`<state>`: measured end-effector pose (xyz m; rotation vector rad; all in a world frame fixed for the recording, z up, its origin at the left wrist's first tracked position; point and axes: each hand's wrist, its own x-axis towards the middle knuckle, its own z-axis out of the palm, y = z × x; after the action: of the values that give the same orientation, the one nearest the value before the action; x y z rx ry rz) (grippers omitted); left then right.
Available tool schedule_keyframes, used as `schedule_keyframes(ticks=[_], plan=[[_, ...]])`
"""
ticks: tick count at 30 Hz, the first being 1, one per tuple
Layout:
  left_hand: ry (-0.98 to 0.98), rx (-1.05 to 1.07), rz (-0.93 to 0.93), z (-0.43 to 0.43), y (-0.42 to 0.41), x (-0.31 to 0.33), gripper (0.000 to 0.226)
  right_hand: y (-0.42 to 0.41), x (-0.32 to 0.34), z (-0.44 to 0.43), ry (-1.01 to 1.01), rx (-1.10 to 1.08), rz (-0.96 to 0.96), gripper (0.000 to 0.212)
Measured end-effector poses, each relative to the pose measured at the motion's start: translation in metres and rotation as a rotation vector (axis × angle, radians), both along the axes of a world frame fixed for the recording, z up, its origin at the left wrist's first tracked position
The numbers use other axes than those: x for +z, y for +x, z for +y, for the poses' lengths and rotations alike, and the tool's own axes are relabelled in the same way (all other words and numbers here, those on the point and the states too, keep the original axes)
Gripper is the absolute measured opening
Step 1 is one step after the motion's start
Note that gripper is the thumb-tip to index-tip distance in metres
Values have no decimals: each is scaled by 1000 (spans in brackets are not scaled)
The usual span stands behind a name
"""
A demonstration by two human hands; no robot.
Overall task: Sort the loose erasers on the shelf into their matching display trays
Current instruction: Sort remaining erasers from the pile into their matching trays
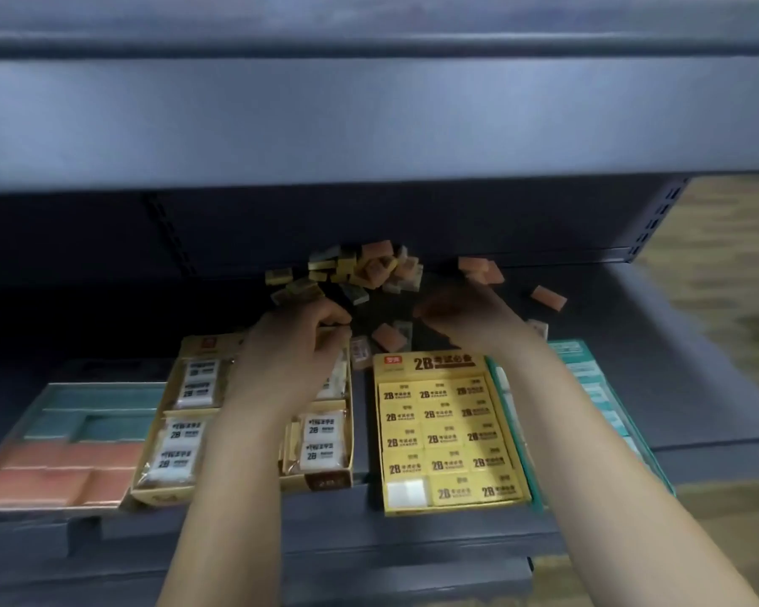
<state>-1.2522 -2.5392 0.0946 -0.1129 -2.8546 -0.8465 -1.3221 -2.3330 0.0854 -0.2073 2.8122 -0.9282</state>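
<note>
Blur hides whether left hand (299, 343) or right hand (469, 319) grips any blocky loose erasers (369, 265)

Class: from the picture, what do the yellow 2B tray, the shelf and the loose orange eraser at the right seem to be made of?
Yellow 2B tray: likely thin cardboard, matte, with printed lettering and thin walls. Shelf: probably painted metal, dark grey, smooth; slotted upright behind. Loose orange eraser: seems rubber or vinyl, matte block.
</note>
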Motion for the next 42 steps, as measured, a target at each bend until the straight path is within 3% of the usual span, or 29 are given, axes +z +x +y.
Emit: schedule_keyframes(ticks=[7, 12, 22, 31, 38, 42], plan=[[-16, 60, -25, 13, 3, 1, 22, -7, -9, -4, 94, 241, -2, 31], [-14, 78, -9, 22, 3, -1, 21, -7, -10, -3, -54, 198, -66, 30], [16, 77, 11, 28, 3, -5, 19, -9, -7, -14, 142, 328, -45, 36], [14, 52, 4, 29, -9, -4, 21, -14, -7, -4, 3, 217, -84, 22], [-127, -48, -282, 45, -45, -10, 27, -15, -4, 18, -146, 92, -78, 7], [-253, -93, -410, 57, -57, -12, 34, -13, 2, 35, -218, 76, -165, 19]])
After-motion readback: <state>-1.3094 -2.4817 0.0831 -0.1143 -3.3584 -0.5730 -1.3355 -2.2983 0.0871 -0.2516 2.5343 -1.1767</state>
